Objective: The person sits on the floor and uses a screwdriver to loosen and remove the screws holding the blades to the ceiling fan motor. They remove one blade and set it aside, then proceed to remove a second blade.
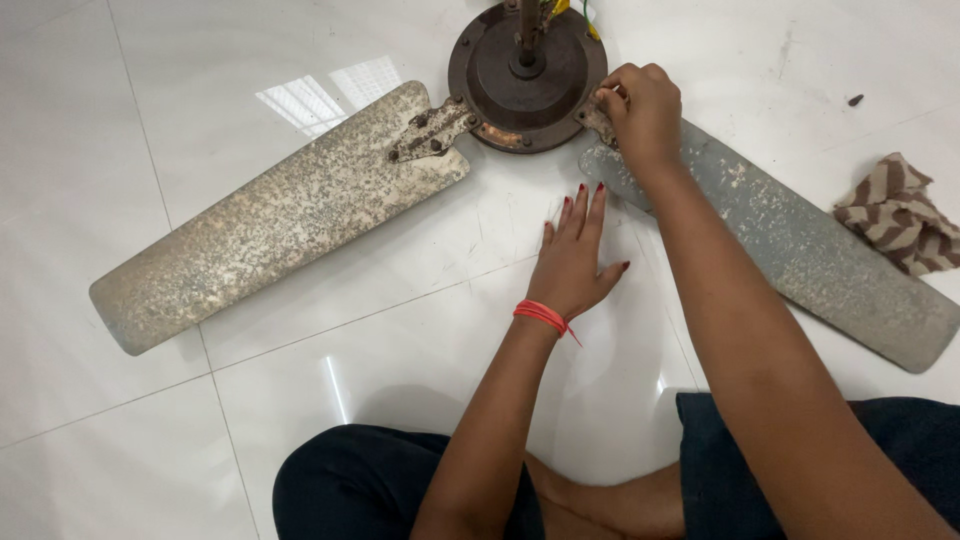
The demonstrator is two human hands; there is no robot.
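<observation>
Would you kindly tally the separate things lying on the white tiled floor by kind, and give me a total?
Fan blades: 2, the left blade and the right blade, whose bracket the right hand grips
Fan motor housing: 1
Striped cloth: 1
Small dark bit: 1, too small to identify
Total: 5
The left hand rests flat on the floor.

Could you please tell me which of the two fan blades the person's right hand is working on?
The right hand grips the bracket of the greyer blade on the picture's right, near the striped cloth. The speckled, rustier blade lies untouched.
</observation>
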